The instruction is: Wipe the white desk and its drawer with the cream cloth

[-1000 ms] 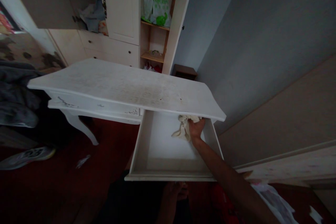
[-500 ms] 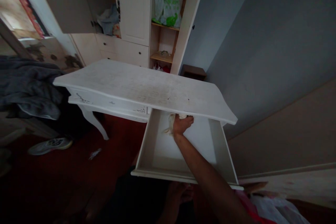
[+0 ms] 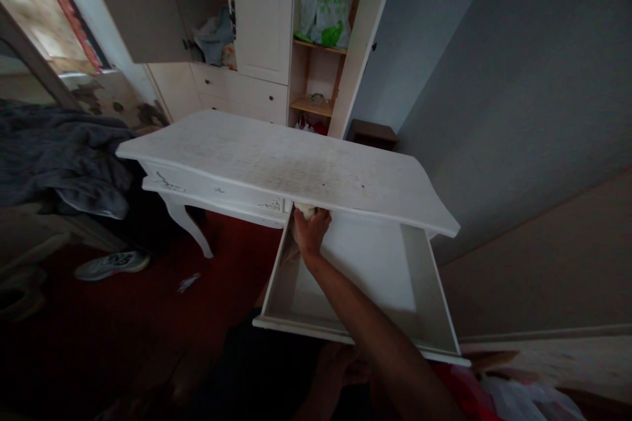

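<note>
My right hand (image 3: 312, 231) reaches into the pulled-out drawer (image 3: 434, 296) of a white table (image 3: 276, 151). Its fingers are closed on a pale cloth (image 3: 305, 210), pressed at the drawer's back left corner. Part of the cloth hangs down along the left inner wall, partly hidden behind the hand. Below the drawer front, in deep shadow, is my left hand (image 3: 345, 368); its fingers are too dark to make out. Dark smudges mark the tabletop above the drawer.
Behind the table stands a white wardrobe (image 3: 261, 13) with open doors and plastic bags (image 3: 333, 10) on a shelf. Grey clothing (image 3: 74, 151) is heaped at the left. A shoe (image 3: 112, 265) lies on the red floor (image 3: 237, 243). A grey wall (image 3: 533, 99) rises at the right.
My right hand has moved the cloth left, from the middle of the drawer's back to its left corner. The view has shifted slightly. My left hand stays below the drawer.
</note>
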`<state>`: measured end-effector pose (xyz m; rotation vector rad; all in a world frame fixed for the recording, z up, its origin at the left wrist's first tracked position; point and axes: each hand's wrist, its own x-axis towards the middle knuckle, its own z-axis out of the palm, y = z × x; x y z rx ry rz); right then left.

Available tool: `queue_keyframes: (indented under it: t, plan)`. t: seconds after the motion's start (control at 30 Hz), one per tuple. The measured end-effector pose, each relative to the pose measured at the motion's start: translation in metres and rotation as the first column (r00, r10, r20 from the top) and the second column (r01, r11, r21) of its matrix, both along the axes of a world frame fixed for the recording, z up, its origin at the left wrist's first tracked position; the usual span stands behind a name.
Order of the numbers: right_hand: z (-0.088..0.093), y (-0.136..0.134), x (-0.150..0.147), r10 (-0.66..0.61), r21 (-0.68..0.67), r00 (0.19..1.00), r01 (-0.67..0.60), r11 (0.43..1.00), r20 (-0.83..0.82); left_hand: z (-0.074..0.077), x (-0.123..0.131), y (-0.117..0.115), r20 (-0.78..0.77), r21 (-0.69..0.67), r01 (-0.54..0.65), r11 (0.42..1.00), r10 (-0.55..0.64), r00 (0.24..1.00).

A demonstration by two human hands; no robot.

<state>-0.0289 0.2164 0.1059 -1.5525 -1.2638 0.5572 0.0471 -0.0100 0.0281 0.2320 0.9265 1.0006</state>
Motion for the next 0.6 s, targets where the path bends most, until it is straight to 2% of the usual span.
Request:
queue_keyframes:
  t: [0.17, 0.33, 0.47, 0.6]
  plan:
    - [0.004, 0.001, 0.019, 0.158, -0.051, 0.985, -0.161, 0.986, -0.070, -0.001, 0.000, 0.001, 0.010, -0.025, 0.006, 1.000, -0.006, 1.000]
    - [0.011, 0.004, 0.035, 0.313, -0.080, 0.922, -0.338, 0.938, -0.227, 0.003, -0.003, 0.005, -0.003, -0.057, 0.044, 0.997, -0.045, 0.999]
    - [0.018, -0.002, 0.048, 0.441, -0.158, 0.851, -0.496, 0.854, -0.286, 0.001, -0.005, 0.006, 0.012, -0.059, 0.088, 0.994, -0.087, 0.996]
    - [0.021, -0.016, 0.063, 0.595, -0.233, 0.756, -0.652, 0.722, -0.271, 0.006, -0.007, 0.006, 0.026, -0.032, 0.102, 0.994, -0.101, 0.995]
